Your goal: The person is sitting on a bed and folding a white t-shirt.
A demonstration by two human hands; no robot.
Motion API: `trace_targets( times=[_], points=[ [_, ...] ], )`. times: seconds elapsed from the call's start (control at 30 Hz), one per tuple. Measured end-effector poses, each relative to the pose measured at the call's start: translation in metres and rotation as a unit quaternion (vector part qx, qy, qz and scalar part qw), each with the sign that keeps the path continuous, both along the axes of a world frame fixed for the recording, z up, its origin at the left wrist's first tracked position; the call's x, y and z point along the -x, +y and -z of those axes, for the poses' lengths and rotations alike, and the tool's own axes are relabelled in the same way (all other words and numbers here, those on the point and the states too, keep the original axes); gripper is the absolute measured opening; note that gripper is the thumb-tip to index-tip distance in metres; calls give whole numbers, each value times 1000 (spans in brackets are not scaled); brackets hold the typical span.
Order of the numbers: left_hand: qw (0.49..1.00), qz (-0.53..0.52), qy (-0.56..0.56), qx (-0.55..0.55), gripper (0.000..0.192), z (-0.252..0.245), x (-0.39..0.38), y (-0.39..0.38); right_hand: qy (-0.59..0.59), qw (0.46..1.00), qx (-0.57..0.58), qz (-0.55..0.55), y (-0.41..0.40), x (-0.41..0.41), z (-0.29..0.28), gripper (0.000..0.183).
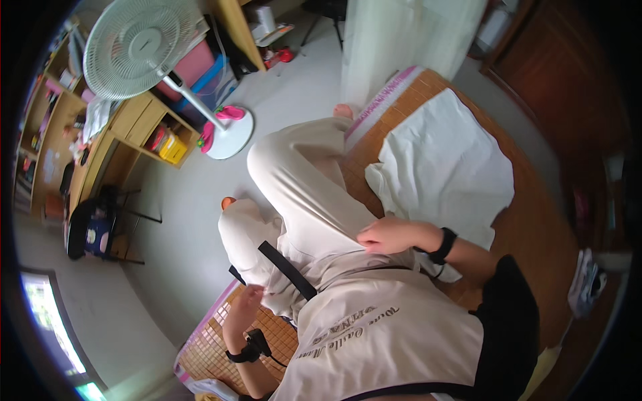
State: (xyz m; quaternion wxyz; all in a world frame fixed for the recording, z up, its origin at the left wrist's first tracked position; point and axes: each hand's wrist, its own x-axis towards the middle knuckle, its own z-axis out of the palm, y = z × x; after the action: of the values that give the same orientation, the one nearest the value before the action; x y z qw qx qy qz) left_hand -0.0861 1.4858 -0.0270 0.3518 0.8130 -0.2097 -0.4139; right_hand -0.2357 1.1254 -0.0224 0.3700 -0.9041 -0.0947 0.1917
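Note:
My right hand (pixel 385 235), with curled fingers, touches the beige trousers (pixel 306 190) at the top of the thigh. Whether it pinches the cloth cannot be made out. Beside the other thigh, my left hand (pixel 246 303) is raised and blurred, with nothing clearly visible in it. A black strap (pixel 288 270) lies across my lap, to the right of that hand. Both wrists wear black bands; the left band (pixel 251 347) carries a small box with a cable. A crumpled white cloth (pixel 446 160) is spread on the woven mat (pixel 531 240) to my right.
A white pedestal fan (pixel 145 47) stands ahead to the left, with pink slippers (pixel 230 113) on its base. Further left are a wooden desk (pixel 133 118) with shelves and a black chair (pixel 88 228). A pale curtain (pixel 406 45) hangs beyond the mat's far end.

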Motion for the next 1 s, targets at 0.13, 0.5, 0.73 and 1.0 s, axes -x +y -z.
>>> trace_targets(
  times=[0.13, 0.5, 0.73, 1.0],
  points=[
    [997, -10, -76, 29, 20, -8, -50, -5, 150, 988, -27, -23, -11, 60, -11, 15],
    [985, -12, -135, 103, 18, -19, -97, -7, -27, 775, 373, 510, -54, 121, 151, 28],
    [955, -68, -149, 249, 31, -127, -78, -47, -259, 647, -529, 485, -226, 83, -54, 31],
    [928, -17, -82, 363, 32, -204, -112, -150, -226, 687, -664, 188, -208, -127, -259, 31]
  ],
)
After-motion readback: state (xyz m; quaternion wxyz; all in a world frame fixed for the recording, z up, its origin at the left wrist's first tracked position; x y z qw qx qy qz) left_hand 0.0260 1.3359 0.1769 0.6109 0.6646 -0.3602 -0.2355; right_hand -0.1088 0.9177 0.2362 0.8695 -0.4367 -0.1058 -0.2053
